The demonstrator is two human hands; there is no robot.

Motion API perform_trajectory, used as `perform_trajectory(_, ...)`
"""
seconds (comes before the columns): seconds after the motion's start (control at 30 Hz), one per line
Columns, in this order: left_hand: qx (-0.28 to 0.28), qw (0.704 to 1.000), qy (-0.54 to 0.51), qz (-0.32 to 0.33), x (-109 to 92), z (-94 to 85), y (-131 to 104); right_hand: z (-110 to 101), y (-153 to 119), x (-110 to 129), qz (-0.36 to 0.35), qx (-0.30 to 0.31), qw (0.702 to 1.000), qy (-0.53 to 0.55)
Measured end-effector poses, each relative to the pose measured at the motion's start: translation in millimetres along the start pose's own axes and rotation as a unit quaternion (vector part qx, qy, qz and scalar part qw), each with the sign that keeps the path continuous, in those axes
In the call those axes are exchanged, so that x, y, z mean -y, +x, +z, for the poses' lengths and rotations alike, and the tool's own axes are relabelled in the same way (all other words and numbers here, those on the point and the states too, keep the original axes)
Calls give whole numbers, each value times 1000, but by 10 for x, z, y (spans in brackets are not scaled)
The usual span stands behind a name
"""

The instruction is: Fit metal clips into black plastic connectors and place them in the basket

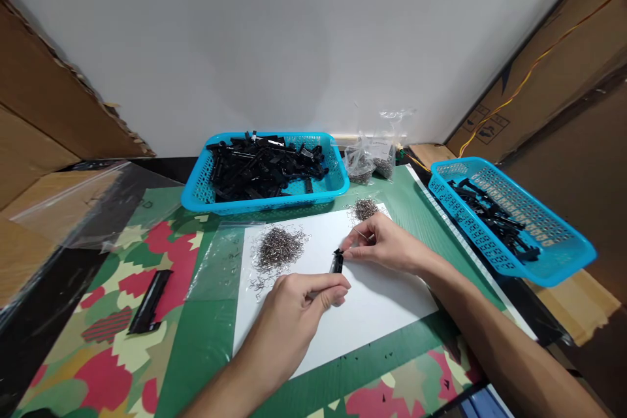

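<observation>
My left hand [311, 300] is closed, pinching a small black plastic part [337, 262] upright over the white sheet [372, 307]. At the part's top end, the fingertips of my right hand [379, 241] are pinched together; whatever they grip is too small to make out. Left of the hands lies a loose pile of small bent metal pieces [280, 248], which look like wire clips or springs. A smaller pile of metal pieces [366, 209] sits just behind my right hand.
A blue basket [264, 207] heaped with black plastic parts stands at the back. Another blue basket [563, 268] with black parts is at the right. Clear bags [382, 163] of metal pieces lean by the wall. One black piece [151, 300] lies at the left.
</observation>
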State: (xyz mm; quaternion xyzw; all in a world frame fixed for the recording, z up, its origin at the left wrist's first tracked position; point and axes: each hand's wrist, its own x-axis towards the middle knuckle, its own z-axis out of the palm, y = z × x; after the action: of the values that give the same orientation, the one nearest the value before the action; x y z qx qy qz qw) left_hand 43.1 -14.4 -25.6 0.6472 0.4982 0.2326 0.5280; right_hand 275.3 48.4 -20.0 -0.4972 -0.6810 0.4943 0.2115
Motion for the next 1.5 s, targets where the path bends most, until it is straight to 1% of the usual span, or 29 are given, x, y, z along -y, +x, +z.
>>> perform_trajectory(0.07, -3, 1000, -2, 10, -27, -6, 5, -15, -31, 38, -13, -19, 1000, -19)
perform_trajectory(0.2, -9, 999, 4, 36, -47, -9, 6, -19, -100, 113, -75, -127, 987, -68)
perform_trajectory(0.23, -9, 999, 6, 39, -46, -8, 5, -18, -114, 128, -96, -142, 983, -72)
perform_trajectory(0.3, -7, 999, 13, 44, -42, -7, 1, -16, -137, 150, -148, -140, 976, -71)
perform_trajectory(0.37, -5, 998, 26, 49, -41, -5, -3, -18, -150, 159, -205, -119, 968, -88)
perform_trajectory(0.43, -3, 998, 41, 57, -41, -2, -7, -16, -154, 154, -238, -113, 957, -118)
perform_trajectory(0.5, -2, 997, 50, 66, -42, 3, -10, 4, -149, 142, -228, -131, 958, -112)
perform_trajectory(0.53, -2, 996, 54, 69, -42, 5, -11, 24, -143, 134, -209, -146, 963, -86)
perform_trajectory(0.6, -3, 995, 61, 73, -42, 10, -11, 84, -126, 118, -159, -167, 973, 8)
perform_trajectory(0.7, -7, 994, 68, 79, -40, 17, -11, 201, -92, 93, -105, -158, 970, 153)
perform_trajectory(0.73, -8, 994, 69, 81, -40, 18, -12, 237, -83, 84, -100, -149, 967, 180)
perform_trajectory(0.8, -7, 994, 71, 84, -41, 22, -16, 292, -74, 69, -100, -138, 964, 202)
perform_trajectory(1.07, -13, 994, 68, 81, -39, 31, -22, 350, -85, 67, -98, -151, 969, 169)
perform_trajectory(1.23, 0, 993, 84, 82, -24, 35, -25, 388, -105, 70, -110, -170, 974, 101)
perform_trajectory(1.37, 6, 992, 102, 74, -9, 27, -29, 429, -140, 54, -113, -200, 973, 29)
perform_trajectory(1.5, 4, 995, 72, 64, 16, 16, -17, 466, -155, 46, -114, -223, 968, -6)
